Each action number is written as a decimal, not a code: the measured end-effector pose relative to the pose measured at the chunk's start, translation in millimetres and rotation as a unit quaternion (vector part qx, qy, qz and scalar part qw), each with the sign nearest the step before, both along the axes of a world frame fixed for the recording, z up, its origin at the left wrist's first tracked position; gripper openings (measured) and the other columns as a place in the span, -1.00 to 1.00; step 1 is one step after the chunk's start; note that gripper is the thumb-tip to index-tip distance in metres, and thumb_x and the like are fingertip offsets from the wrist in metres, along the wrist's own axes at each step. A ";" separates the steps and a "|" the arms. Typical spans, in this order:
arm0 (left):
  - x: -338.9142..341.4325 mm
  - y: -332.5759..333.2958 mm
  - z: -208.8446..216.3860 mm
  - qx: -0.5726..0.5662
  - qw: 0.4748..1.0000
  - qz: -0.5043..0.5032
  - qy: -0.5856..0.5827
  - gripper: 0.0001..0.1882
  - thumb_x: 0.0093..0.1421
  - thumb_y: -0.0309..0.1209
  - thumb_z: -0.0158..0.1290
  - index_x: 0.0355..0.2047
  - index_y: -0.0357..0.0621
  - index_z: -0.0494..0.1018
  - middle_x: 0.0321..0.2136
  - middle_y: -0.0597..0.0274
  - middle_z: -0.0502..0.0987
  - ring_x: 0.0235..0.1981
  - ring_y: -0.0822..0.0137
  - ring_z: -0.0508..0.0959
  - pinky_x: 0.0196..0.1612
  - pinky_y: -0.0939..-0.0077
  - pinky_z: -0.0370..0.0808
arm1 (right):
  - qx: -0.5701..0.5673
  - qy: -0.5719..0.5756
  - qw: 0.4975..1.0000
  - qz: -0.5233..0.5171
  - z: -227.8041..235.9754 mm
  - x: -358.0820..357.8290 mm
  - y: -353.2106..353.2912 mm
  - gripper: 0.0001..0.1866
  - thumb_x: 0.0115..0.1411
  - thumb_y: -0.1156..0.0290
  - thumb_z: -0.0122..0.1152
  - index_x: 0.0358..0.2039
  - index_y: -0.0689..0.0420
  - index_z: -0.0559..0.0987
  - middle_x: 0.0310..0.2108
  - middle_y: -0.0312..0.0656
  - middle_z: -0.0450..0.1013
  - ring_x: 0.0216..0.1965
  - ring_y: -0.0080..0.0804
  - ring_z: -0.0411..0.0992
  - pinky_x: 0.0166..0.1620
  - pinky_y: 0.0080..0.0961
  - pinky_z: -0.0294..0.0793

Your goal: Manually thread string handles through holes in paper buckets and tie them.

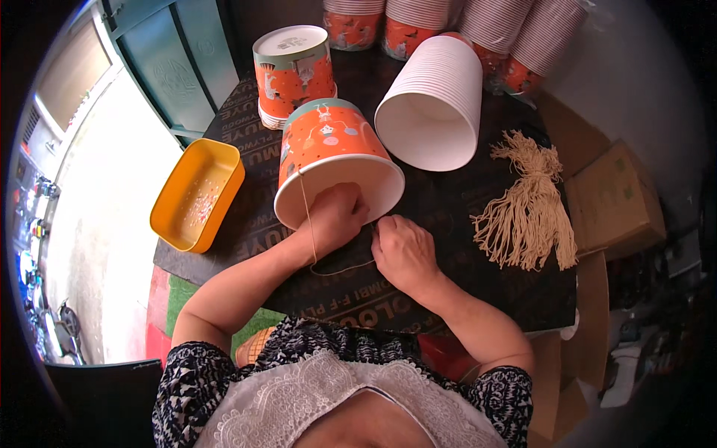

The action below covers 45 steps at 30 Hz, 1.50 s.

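An orange paper bucket (pixel 332 142) with a green base band and printed figures lies tipped on the table, its white mouth toward me. My left hand (pixel 337 216) reaches into that mouth with curled fingers; what they hold, if anything, is hidden. A thin beige cord (pixel 307 201) comes out of the bucket's side near the rim, hangs past my left wrist and loops across to my right hand (pixel 405 250). The right hand is closed on the cord just below the rim, its fingertips partly hidden.
A bundle of beige cords (pixel 530 205) lies on the right of the dark table (pixel 463 295). White nested buckets (pixel 429 112) lie behind. An upside-down orange bucket stack (pixel 295 75) stands back left, a yellow tub (pixel 198 196) with small bits at left, and a cardboard box (pixel 620 201) far right.
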State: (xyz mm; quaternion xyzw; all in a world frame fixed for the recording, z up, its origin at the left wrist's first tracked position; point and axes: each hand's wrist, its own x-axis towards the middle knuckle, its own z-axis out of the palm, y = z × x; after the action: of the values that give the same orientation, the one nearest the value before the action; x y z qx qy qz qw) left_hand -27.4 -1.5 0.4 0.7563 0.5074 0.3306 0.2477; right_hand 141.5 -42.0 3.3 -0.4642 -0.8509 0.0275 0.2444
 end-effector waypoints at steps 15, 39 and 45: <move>11.9 -6.0 -1.8 0.043 0.993 0.041 0.102 -0.83 0.06 -0.43 0.03 -0.46 -0.34 0.44 -0.46 -0.21 0.49 -0.38 -0.19 0.51 -0.31 0.07 0.45 | 0.022 0.158 0.987 0.020 5.8 8.4 18.2 -0.78 0.06 0.64 0.08 -0.23 0.24 0.44 -0.40 0.08 0.45 -0.38 0.09 0.47 -0.37 -0.15 0.50; 5.7 0.0 2.8 -0.062 0.985 -0.034 -0.156 -0.87 0.03 -0.50 0.05 -0.48 -0.37 0.48 -0.58 0.08 0.53 -0.53 0.32 0.52 -0.44 0.42 0.44 | -0.094 0.222 0.970 0.028 -6.7 14.9 37.0 -0.84 0.08 0.67 0.05 -0.30 0.23 0.48 -0.42 0.03 0.51 -0.33 -0.02 0.54 -0.30 -0.30 0.51; 8.0 -1.7 12.0 -0.132 0.982 -0.014 -0.133 -0.81 0.17 -0.44 0.06 -0.46 -0.37 0.47 -0.60 0.19 0.52 -0.57 0.42 0.48 -0.50 0.51 0.41 | -0.094 0.221 0.970 0.033 -11.4 16.2 40.2 -0.87 0.08 0.66 0.06 -0.33 0.23 0.48 -0.44 0.03 0.51 -0.34 -0.01 0.53 -0.32 -0.30 0.50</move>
State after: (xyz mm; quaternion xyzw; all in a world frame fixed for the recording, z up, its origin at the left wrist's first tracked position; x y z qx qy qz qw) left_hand -19.4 -3.1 12.3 0.6731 0.4983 0.3551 0.4153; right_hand 157.7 -1.8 -8.1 -0.4390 -0.7841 0.2173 0.3810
